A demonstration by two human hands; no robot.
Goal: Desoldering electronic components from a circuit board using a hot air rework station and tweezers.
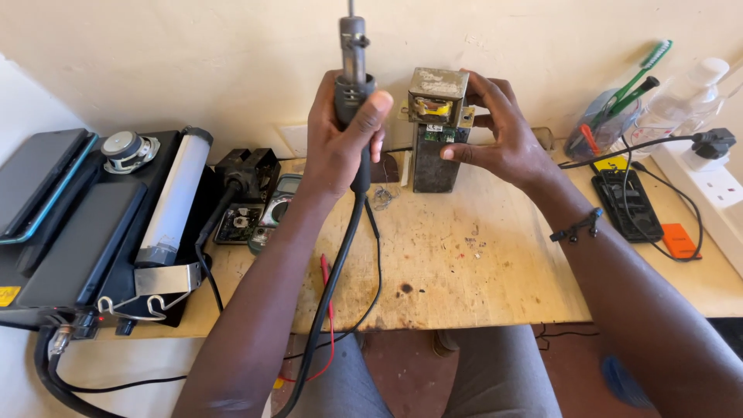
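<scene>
My left hand (338, 139) grips a dark hot-air soldering handle (354, 54), held upright with its metal nozzle pointing up and its black cable (333, 286) hanging down over the table edge. My right hand (499, 135) holds a grey metal power unit (436, 128) standing on end on the wooden table (464, 263), fingers on its top and right side, thumb at its front. The unit's open face shows a yellow-wound transformer and a small green circuit board. The two hands are side by side, a short gap apart.
A black rework station (85, 232) with phones, a small speaker and a white tube lies at left. Near it sit a black holder (248, 174) and a multimeter (279, 205). At right are a phone (628, 203), an orange chip, a white power strip (708, 182), a toothbrush bag and a bottle.
</scene>
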